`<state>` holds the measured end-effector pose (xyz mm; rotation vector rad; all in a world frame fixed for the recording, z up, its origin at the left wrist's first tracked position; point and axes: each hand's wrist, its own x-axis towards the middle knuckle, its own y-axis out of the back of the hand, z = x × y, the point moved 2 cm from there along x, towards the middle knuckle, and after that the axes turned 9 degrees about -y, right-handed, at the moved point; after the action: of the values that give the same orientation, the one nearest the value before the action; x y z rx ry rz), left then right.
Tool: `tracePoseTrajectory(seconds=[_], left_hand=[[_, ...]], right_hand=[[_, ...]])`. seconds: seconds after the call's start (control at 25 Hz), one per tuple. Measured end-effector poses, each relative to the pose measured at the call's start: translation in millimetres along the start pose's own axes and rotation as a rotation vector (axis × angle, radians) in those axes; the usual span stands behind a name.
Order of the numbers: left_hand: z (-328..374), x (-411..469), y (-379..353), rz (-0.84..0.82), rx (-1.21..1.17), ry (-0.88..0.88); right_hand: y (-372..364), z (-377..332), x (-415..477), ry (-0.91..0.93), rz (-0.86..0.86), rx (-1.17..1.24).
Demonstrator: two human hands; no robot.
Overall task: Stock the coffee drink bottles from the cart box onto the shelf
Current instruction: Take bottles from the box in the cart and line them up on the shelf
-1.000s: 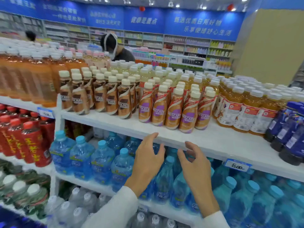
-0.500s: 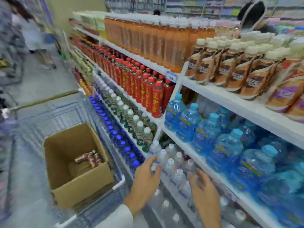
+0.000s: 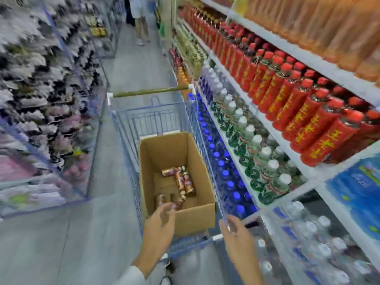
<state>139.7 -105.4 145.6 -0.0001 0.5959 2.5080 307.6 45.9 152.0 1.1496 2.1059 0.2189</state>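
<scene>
Two bare hands hang over the near end of a blue wire cart (image 3: pixel 156 114) standing in a shop aisle. The left grip (image 3: pixel 159 225) is apart, its fingers loosely spread and curved, and it holds nothing. It sits above the near left corner of the cardboard box (image 3: pixel 197 220) in the cart, but motion blur hides whether its fingertips touch the rim. The right grip (image 3: pixel 236 233) is also apart and holds nothing, with relaxed fingers pointing forward. It hangs just beside the cart's near right corner, next to the box's front wall.

The coffee drink bottles (image 3: pixel 184 182) lie on their sides on the box floor. There are perhaps six, some clustered toward the far right and others close under the left fingertips. The rest of the box floor is bare cardboard.

To the right runs a white shelf (image 3: pixel 273 129). It carries red bottles (image 3: pixel 304 112), with green-labelled clear bottles (image 3: pixel 246 140) on the tier below and blue-capped bottles (image 3: pixel 222 161) lower down beside the cart. The cart handle (image 3: pixel 150 91) lies at the far end. A person (image 3: pixel 141 21) stands far down the aisle.
</scene>
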Motion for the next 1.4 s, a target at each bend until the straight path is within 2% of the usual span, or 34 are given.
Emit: tracePoseTrajectory(seconds=[0.24, 0.4, 0.52, 0.72, 0.8, 0.88, 1.0, 1.2, 1.28, 1.4], left_hand=[[-42, 34, 36, 0.056, -0.036, 0.156], [-62, 81, 19, 0.069, -0.041, 0.274], [-77, 134, -8, 0.015, 0.015, 0.341], [-138, 236, -71, -0.250, 0.148, 0.578], [-173, 266, -94, -0.291, 0.153, 0.645], [-209, 283, -116, -0.311, 0.184, 0.657], [-265, 289, -151, -0.518, 0.364, 0.707], [-306, 272, -186, -0.766, 0.760, 0.619], [-304, 265, -190, -0.701, 0.722, 0.680], [-280, 251, -174, -0.382, 0.358, 0.916]], right_hand=[[-66, -41, 48, -0.029, -0.151, -0.168], [-103, -68, 101, -0.042, -0.216, -0.270], [-127, -77, 142, -0.067, -0.275, -0.324], [-148, -61, 191, -0.196, -0.360, -0.427], [-155, -51, 209, -0.243, -0.378, -0.487], [-158, -43, 224, -0.267, -0.392, -0.517], [-162, -35, 240, -0.265, -0.401, -0.543], [-168, -31, 255, -0.259, -0.413, -0.557], [-169, -30, 258, -0.276, -0.429, -0.529], [-172, -31, 266, -0.278, -0.444, -0.507]])
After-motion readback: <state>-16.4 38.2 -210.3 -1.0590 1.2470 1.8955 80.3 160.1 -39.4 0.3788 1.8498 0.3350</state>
